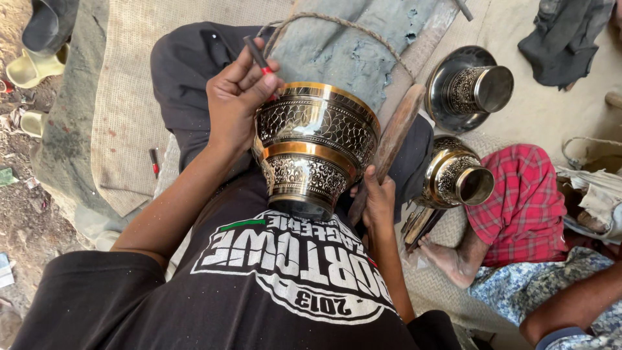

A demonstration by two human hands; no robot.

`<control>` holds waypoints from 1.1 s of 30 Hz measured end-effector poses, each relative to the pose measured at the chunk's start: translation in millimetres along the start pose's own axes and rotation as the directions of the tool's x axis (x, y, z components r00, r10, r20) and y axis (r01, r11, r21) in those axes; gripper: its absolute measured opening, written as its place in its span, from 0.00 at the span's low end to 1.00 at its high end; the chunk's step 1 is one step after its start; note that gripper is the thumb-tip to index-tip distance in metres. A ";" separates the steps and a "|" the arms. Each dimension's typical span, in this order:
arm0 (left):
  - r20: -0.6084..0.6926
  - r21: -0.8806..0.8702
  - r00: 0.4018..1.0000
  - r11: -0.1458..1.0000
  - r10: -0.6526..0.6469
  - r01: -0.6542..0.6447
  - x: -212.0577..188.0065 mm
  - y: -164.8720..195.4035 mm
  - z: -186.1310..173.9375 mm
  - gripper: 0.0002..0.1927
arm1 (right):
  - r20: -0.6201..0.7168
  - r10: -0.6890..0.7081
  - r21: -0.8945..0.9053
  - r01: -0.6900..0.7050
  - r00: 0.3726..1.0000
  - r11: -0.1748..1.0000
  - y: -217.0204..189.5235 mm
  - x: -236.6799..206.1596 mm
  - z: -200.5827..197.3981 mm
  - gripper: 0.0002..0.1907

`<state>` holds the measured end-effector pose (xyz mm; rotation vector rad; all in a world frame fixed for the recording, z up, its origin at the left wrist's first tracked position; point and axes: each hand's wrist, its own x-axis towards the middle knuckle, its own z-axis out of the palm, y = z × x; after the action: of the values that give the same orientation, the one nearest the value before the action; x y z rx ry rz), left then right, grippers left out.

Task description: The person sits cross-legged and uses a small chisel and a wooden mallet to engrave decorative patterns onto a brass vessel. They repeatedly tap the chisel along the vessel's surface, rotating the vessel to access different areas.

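An engraved brass vase (314, 146) with gold bands and dark filigree rests in my lap, its wide end away from me. My left hand (238, 97) sits on the vase's upper left rim and pinches a thin dark engraving tool (256, 54) with a red band. My right hand (378, 198) grips the lower end of a wooden mallet (395, 139), which runs up along the vase's right side. A rope loop (337, 24) lies over the grey-blue padded block (353, 48) behind the vase.
Two more engraved brass vessels lie to the right: one on its side (457, 178), another on a round dish (470, 87). A seated person in red checked cloth (521, 204) has a bare foot (440, 256) close by. A small red-tipped tool (154, 162) lies on the mat at left.
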<state>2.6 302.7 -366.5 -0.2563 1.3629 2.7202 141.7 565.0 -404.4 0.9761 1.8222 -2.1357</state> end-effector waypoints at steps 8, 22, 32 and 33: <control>0.347 0.224 0.938 0.972 -0.017 -0.065 -48.9 1.8 25.1 0.28 | -0.042 -0.032 0.098 0.036 0.999 0.995 27.1 -40.1 -22.2 0.26; 0.441 0.680 0.887 0.593 0.140 -0.432 -55.1 1.3 67.0 0.28 | 0.344 -0.494 -0.745 0.552 0.798 0.373 -123.2 -13.4 -27.5 0.24; 0.459 0.721 0.861 0.476 0.217 -0.504 -43.0 -1.0 75.5 0.28 | 0.468 -0.317 -0.438 0.528 0.825 0.728 -223.5 22.1 -2.0 0.23; 0.463 0.727 0.855 0.453 0.232 -0.516 -43.0 -1.2 75.6 0.27 | 0.526 -0.345 -0.582 0.625 0.777 0.520 -231.7 21.9 -2.7 0.22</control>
<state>36.7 363.8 -314.8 0.5982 2.6287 1.8175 5.2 629.0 -227.2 -0.1565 2.6084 -1.3221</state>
